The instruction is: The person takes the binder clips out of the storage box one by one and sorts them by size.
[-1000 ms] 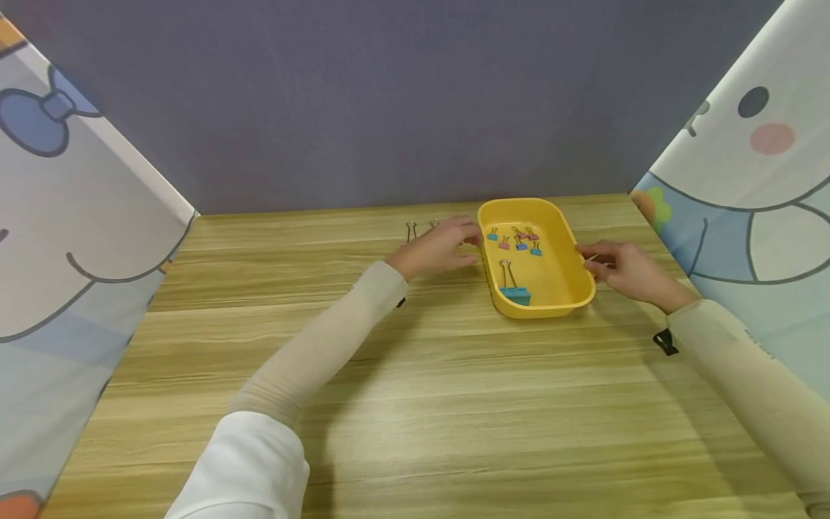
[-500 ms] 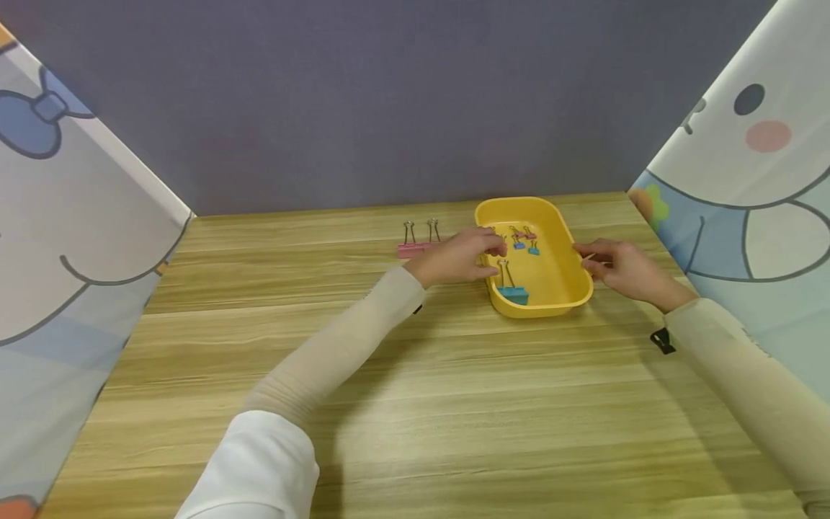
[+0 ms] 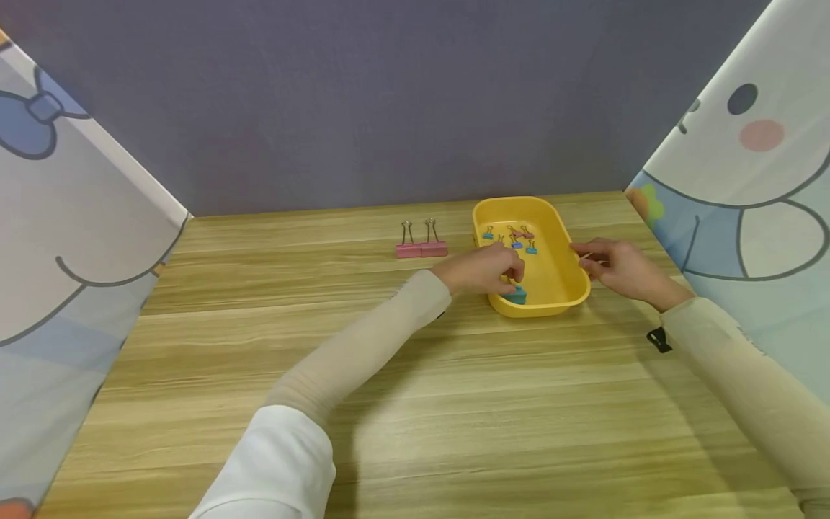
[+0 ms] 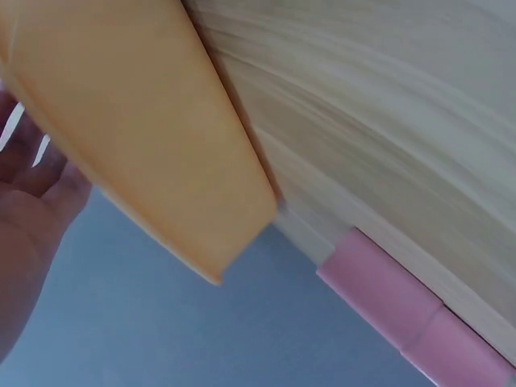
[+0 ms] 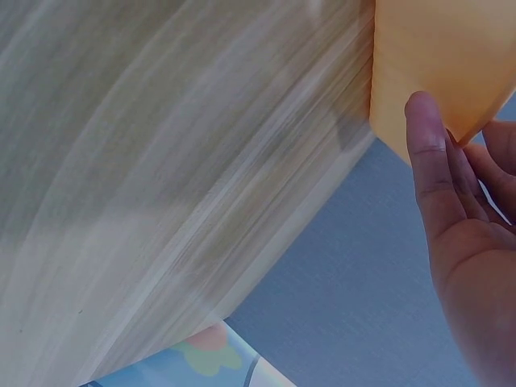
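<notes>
In the head view, my left hand (image 3: 478,271) reaches over the left rim of a yellow tray (image 3: 552,277), its fingers bent down at a large teal binder clip (image 3: 517,296). The hand covers that clip's wire handles, so I cannot tell whether it pinches them. My right hand (image 3: 619,270) holds the tray's right rim between thumb and fingers; the right wrist view has a fingertip (image 5: 425,121) against the outer wall. Several small binder clips lie in the back part of the tray, among them a blue one (image 3: 516,244) and a teal one (image 3: 532,249).
Left of the tray, two large pink binder clips (image 3: 421,249) stand side by side, handles up. The wood-grain table (image 3: 415,404) ends at a grey back panel (image 3: 402,108). Printed cartoon panels flank both sides. A black strap end (image 3: 658,340) hangs by my right wrist.
My left hand has moved right and nearer, from beside the tray's left rim to over the large teal clip, uncovering the pink clips. The right hand keeps its hold on the rim.
</notes>
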### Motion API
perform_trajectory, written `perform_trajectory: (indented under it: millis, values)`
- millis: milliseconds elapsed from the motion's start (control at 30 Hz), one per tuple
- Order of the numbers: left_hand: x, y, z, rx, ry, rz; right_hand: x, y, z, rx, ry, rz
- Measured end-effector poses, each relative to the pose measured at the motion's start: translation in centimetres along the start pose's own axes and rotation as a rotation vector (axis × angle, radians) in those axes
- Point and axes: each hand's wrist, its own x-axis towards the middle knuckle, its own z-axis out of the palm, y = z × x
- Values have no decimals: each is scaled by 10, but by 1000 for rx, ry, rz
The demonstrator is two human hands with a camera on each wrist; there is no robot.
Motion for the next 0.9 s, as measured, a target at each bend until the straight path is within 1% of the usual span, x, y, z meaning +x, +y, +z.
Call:
perform_trajectory:
  millis: [167,300,367,467,533,633,733,833,900]
  values:
    - [4,-3,6,-13,-11,-26,0,-1,1,-8,3,-1]
    - [4,-6,6,-26,-11,-58,0,-2,0,-21,12,-10]
    - [5,-5,6,-23,-16,-67,0,-3,0,-19,15,0]
    - [7,-3,6,16,-30,-84,-1,-4,0,-19,14,22]
    - [9,0,5,51,-49,-111,-1,-4,0,-14,14,27]
    - [12,4,4,100,-83,-160,-1,-6,0,-10,13,5]
    - [14,8,3,124,-116,-203,-1,-7,0,-9,18,-20]
    - [17,9,2,144,-137,-218,0,-8,0,-17,22,-34]
    - [17,9,3,148,-139,-223,0,-8,1,-23,24,-40]
